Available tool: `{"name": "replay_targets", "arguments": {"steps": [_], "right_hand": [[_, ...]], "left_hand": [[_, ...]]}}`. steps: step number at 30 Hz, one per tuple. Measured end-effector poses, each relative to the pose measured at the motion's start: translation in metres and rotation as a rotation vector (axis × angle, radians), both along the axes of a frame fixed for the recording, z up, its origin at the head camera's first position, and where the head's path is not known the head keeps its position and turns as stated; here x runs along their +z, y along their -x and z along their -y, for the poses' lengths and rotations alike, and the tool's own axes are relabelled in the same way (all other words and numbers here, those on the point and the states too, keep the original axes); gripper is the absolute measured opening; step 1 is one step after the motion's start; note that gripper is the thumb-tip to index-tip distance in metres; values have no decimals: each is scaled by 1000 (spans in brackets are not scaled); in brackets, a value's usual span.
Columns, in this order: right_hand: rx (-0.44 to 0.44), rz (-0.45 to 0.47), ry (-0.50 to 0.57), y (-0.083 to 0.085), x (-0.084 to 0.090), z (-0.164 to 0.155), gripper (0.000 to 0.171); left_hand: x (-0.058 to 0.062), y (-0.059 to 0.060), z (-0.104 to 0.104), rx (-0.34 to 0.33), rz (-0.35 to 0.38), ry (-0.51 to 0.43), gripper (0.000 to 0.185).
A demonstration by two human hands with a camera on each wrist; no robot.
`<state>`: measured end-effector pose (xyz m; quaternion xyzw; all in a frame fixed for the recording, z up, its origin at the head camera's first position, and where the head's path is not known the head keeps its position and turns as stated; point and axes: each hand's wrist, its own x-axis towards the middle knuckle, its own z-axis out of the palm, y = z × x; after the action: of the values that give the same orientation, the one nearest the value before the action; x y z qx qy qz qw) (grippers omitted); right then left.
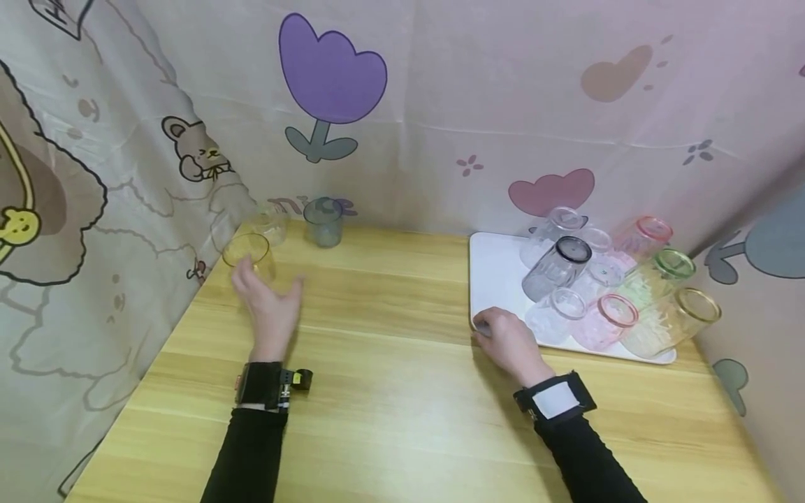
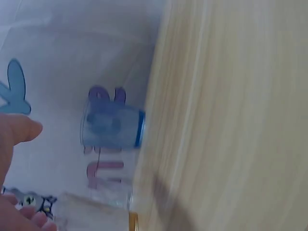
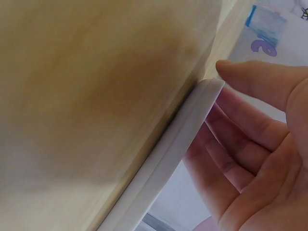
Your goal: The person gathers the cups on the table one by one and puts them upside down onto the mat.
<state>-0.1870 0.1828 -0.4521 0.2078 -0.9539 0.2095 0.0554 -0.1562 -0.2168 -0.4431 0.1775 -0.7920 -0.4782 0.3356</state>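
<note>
A wooden table [image 1: 390,391] stands in a corner hung with printed cloth [image 1: 440,105] bearing tulips, hearts and bears. Near the table's far left corner stands the yellow cup [image 1: 248,256], upright; the left hand [image 1: 267,307] lies just on the near side of it, fingers spread and relaxed, grasping nothing, its fingertips close to the cup's wall, though contact cannot be told. Just behind the yellow cup stands a clear cup [image 1: 269,225], and beside that, against the back edge, a blue-grey cup [image 1: 323,221], which the left wrist view also shows [image 2: 113,126]. At the table's right edge lies a white tray [image 1: 497,272] carrying a cluster of tinted cups [image 1: 604,290] tipped on their sides. The right hand [image 1: 511,341] rests at the tray's near left corner, fingers loosely bent on its rim [image 3: 178,144], curled round nothing.
</note>
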Motion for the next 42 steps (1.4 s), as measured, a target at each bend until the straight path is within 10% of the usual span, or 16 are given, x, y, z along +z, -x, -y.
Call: {"name": "replay_targets", "arguments": {"steps": [9,22,42], "right_hand": [[22,-75,-11,-1,-4,-3,17],[10,-99,-3,1,-6,-2,11],[-28,-27,-43,1,1,-3,16]], "left_hand": [[1,8,33,149,10,-192,114],[-8,29,65,59,253,-521,122],[-13,35,67,44,165,-455,96]]}}
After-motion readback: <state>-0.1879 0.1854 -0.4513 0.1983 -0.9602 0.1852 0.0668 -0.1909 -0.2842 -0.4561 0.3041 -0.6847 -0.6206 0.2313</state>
